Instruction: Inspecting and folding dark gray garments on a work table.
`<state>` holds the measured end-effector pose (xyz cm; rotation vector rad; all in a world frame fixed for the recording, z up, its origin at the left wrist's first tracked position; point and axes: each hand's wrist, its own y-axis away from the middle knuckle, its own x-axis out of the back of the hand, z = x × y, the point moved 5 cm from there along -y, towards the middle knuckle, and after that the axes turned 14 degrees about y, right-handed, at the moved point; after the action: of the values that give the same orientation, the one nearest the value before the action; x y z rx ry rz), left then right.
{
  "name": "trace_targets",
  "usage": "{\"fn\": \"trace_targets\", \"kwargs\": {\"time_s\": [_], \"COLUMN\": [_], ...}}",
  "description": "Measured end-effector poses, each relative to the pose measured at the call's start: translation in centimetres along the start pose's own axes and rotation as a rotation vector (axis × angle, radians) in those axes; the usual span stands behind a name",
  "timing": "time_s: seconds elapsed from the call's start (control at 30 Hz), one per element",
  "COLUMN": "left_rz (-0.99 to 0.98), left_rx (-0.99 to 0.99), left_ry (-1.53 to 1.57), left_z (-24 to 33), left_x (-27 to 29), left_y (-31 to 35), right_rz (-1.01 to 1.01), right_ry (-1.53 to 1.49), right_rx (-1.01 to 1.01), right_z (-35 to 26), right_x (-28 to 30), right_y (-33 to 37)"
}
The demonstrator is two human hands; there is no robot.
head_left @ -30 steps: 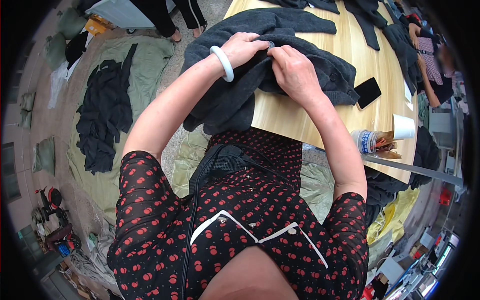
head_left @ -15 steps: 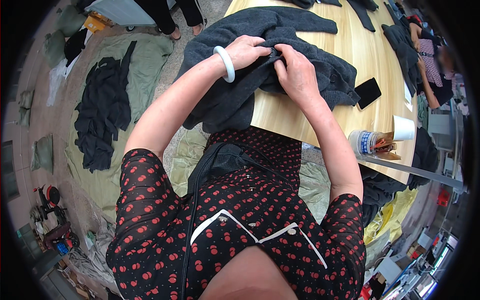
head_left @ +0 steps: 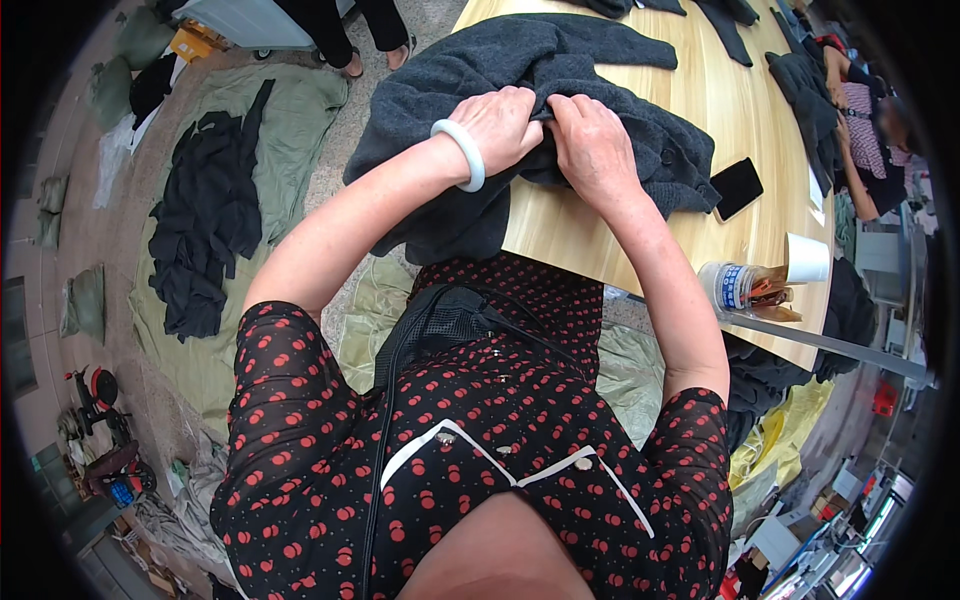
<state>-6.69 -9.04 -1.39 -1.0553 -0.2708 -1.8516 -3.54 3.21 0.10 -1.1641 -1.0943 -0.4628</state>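
A dark grey knitted cardigan (head_left: 475, 60) with dark buttons lies bunched over the near left part of the table, and one end hangs off the edge. Both hands meet at its front edge, fingertips close together. My left hand (head_left: 500, 125), below a pale bangle (head_left: 462, 155), has its fingers curled onto the knit. Beside it, my right hand (head_left: 592, 143) pinches the same edge with bent fingers. What lies right between the fingertips is hidden. A button (head_left: 667, 157) shows on the fabric to the right of my right hand.
Right of the cardigan lie a black phone (head_left: 737, 188), a jar of small tools (head_left: 735, 287) and a white cup (head_left: 806, 258). More dark garments (head_left: 212, 215) lie on a floor sheet at left. A co-worker (head_left: 865, 120) handles dark clothing at far right; another person's legs (head_left: 345, 30) stand beyond.
My left hand has turned and curled its fingers in, and its wrist has shifted slightly right and down. The button seen between my hands earlier is now covered. Both hands stay at the cardigan's edge.
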Motion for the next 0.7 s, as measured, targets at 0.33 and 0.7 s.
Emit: {"fn": "trace_targets", "kwargs": {"time_s": [0.33, 0.7], "left_rz": [0.13, -0.268], "left_rx": [-0.199, -0.023], "left_ry": [-0.096, 0.462], "left_z": [-0.1, -0.7], "left_x": [-0.1, 1.6], "left_y": [0.4, 0.0], "right_rz": [-0.072, -0.174], "right_ry": [0.072, -0.51], "right_rx": [0.041, -0.12], "right_z": [-0.5, 1.1], "right_x": [0.0, 1.0], "right_y": [0.2, 0.2]}}
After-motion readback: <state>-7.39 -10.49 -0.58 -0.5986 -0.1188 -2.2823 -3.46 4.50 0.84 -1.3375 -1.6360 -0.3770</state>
